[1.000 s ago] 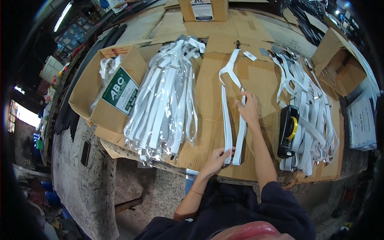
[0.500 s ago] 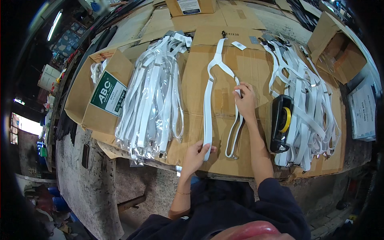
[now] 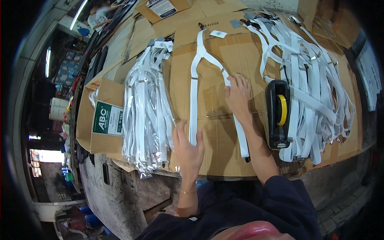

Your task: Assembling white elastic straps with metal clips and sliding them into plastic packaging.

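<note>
A pair of white suspenders [image 3: 201, 52] lies in a Y on the cardboard, its dark clip at the far end. At the lower end of the left strap is my left hand [image 3: 188, 150], open with fingers stretched out, hiding the strap's tip. My right hand [image 3: 239, 95] is open over the middle of the right strap, fingers apart. Whether either hand presses on its strap, I cannot tell. Below the right hand that strap shows again, running down to a dark clip near the table's front edge. A small white tag [image 3: 218, 34] lies beside the far clip.
To the left are bagged white suspenders [image 3: 144, 100] and an open cardboard box [image 3: 86, 120]. A black tape dispenser with a yellow roll [image 3: 279, 114] stands right, against a heap of loose white suspenders [image 3: 308, 96]. Another box [image 3: 160, 10] sits at the back.
The right strap, looped back before, now lies straight out toward the front edge. My left hand has released the left strap's end and opened; my right hand's fingers have spread. The view has shifted.
</note>
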`<move>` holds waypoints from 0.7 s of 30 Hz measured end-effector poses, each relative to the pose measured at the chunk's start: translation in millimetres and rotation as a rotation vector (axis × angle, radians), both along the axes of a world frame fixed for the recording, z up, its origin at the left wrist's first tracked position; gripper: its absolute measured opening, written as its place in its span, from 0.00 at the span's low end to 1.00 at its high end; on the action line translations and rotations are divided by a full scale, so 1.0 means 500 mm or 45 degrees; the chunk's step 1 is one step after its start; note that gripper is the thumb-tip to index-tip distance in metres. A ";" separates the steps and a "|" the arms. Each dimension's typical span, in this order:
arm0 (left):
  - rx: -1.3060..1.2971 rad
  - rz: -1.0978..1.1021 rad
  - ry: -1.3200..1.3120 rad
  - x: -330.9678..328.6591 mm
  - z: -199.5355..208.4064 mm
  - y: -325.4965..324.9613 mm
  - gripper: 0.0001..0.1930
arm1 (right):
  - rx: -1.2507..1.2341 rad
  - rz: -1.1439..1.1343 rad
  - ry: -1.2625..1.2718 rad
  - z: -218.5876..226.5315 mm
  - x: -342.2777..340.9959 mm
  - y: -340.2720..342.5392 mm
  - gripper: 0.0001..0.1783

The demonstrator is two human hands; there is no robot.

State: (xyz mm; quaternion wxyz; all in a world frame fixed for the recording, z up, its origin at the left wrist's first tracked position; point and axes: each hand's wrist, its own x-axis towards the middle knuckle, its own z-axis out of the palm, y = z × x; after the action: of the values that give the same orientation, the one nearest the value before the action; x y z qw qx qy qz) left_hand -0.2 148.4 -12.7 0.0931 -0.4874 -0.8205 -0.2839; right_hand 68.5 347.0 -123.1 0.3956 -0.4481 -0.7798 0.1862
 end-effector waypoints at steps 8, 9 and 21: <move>0.219 -0.718 0.081 -0.246 -0.065 0.462 0.27 | 0.089 0.097 -0.484 0.003 -0.005 -0.016 0.28; 0.013 -0.741 0.148 -0.292 -0.099 0.491 0.29 | 0.114 0.118 -0.476 0.004 -0.014 -0.022 0.28; -0.391 -0.275 0.121 -0.373 -0.216 0.611 0.42 | 0.008 0.156 -0.053 0.009 -0.023 0.008 0.25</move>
State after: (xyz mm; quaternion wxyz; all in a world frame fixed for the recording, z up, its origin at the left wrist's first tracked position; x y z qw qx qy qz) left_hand -186.6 454.0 -120.7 0.0252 -0.5939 -0.7918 -0.1404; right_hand 56.9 350.9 -118.7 0.3686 -0.4020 -0.8144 0.1981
